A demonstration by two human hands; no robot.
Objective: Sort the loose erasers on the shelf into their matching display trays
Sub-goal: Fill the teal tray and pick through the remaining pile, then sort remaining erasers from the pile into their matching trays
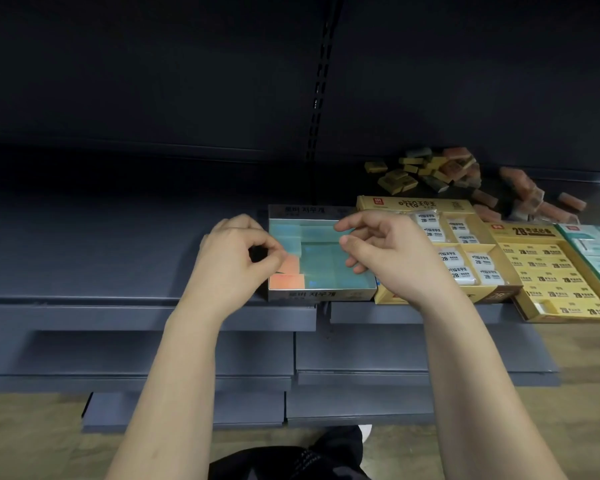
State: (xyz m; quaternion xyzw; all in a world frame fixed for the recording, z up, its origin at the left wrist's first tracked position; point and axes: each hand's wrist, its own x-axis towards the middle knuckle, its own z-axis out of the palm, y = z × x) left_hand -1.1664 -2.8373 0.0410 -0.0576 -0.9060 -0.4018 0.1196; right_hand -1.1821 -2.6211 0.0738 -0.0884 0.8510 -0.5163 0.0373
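We see two bare forearms reaching up from the bottom of the view to a silver tray (pixel 321 295) at the front edge of a dark shelf (pixel 118 244). The left grip (pixel 236 252) is curled, thumb and forefinger pinching an orange eraser (pixel 290 264) against the tray's left wall, just behind another orange one in the near corner. The right grip (pixel 387 249) hovers over the tray's right side, thumb and forefinger closed on what looks like a teal eraser (pixel 344 233), with the other fingers folded beneath. More teal pieces line the tray floor. We judge the step to be seating pieces in this tray. Each should go down flat, square to its neighbours, colour beside like colour, and be released only once it rests. The loose pile (pixel 440 168) lies at the back of the shelf, behind the yellow trays (pixel 426 205).
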